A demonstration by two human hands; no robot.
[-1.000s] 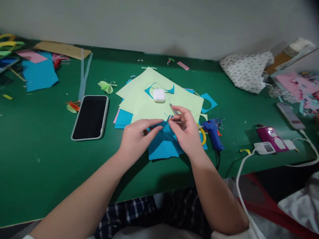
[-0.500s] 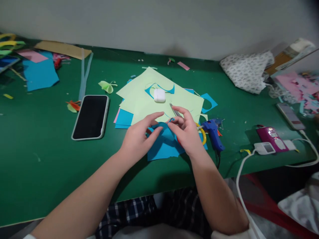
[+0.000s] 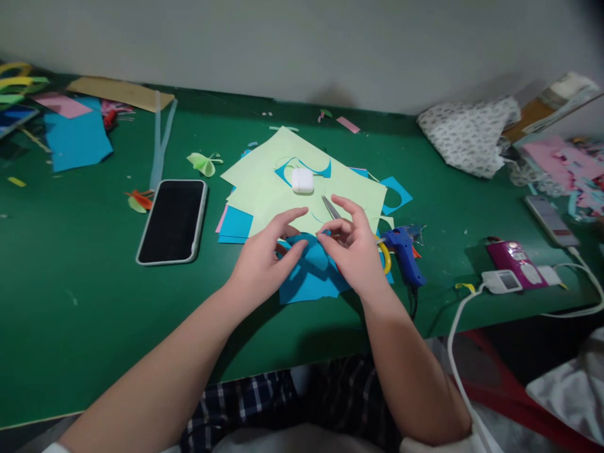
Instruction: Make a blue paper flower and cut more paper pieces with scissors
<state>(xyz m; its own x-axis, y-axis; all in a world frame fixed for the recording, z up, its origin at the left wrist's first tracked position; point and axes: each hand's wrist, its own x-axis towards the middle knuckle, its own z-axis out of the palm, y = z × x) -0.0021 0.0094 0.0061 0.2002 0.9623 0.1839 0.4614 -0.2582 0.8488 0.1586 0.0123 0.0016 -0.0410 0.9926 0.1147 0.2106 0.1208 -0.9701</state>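
Observation:
A small piece of blue paper [image 3: 315,253] is pinched between my two hands, its top edge curved. My left hand [image 3: 268,248] is closed on its left side, thumb in front and index finger stretched forward. On the right side, the thumb and a finger of my right hand [image 3: 353,248] pinch the edge. Scissors [image 3: 331,207] with yellow and red handles lie partly hidden under my right hand. Beneath is a larger blue sheet [image 3: 302,290], and behind it pale green sheets [image 3: 268,182] carry a white earbud case [image 3: 302,180] and blue offcuts [image 3: 323,168].
A black-screened phone [image 3: 172,222] lies to the left. On the right are a blue glue gun [image 3: 404,251], a purple device [image 3: 514,263] with white cables, and another phone [image 3: 551,220]. A patterned cloth pouch [image 3: 467,135] sits at the back right, and paper scraps [image 3: 78,135] at the back left.
The blue paper has turned slightly between my fingers, so more of its rounded face shows. My right index finger has lifted away from the scissor blades. Everything on the table stays put.

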